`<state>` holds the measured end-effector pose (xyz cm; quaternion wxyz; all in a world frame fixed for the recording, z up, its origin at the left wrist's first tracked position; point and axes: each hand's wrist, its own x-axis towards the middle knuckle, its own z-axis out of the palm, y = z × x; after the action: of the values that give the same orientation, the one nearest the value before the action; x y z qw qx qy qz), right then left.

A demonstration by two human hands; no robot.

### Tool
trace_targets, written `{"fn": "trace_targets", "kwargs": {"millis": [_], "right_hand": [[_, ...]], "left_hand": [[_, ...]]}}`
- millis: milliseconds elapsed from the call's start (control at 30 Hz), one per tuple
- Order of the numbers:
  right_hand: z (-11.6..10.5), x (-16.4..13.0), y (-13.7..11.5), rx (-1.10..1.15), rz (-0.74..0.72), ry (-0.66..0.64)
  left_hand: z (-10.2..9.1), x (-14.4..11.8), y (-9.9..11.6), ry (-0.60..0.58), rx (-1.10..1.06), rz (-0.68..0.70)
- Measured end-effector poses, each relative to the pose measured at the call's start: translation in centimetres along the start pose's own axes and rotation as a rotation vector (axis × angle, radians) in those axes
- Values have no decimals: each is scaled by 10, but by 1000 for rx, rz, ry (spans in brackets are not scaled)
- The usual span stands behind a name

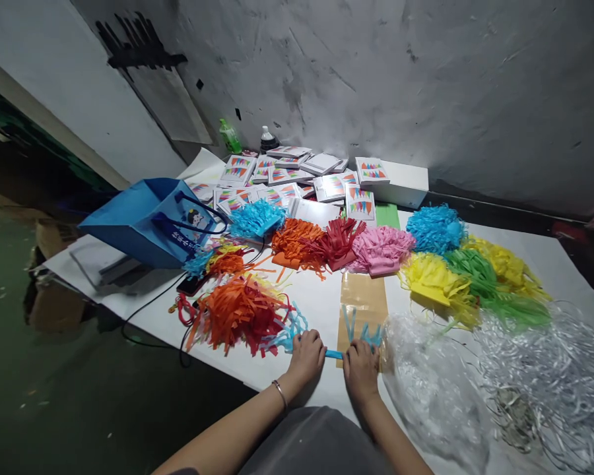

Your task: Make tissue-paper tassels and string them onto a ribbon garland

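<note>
Near the front edge of the table, a blue paper tassel (334, 354) is stretched sideways between my hands. Its middle is rolled into a narrow strip, and fringed strands spread out at both ends. My left hand (305, 357) is closed on the tassel's left part, its fringe reaching toward a heap of orange and red tassels (242, 307). My right hand (361, 369) closes on the right part, over a tan tape-covered strip (361, 297) on the table. Both sets of fingers curl down over the paper and hide part of it.
Bundles of fringed paper, including orange (297, 243), pink (382, 249) and yellow (435, 280), line the table's middle. Clear plastic bags (433, 382) and silvery strings (549, 369) lie right. A blue gift bag (143, 218) stands left; printed card packs (282, 175) pile up behind.
</note>
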<state>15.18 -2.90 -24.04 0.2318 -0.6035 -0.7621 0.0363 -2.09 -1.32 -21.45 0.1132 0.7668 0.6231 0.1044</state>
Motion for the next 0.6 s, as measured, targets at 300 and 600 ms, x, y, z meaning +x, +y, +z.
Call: {"fn": "trace_targets", "kwargs": {"millis": [300, 600], "right_hand": [[10, -2, 2, 44, -217, -41], [23, 3, -5, 21, -274, -29]], "left_hand": [[5, -7, -11, 48, -50, 193], [14, -4, -21, 106, -139, 348]]}}
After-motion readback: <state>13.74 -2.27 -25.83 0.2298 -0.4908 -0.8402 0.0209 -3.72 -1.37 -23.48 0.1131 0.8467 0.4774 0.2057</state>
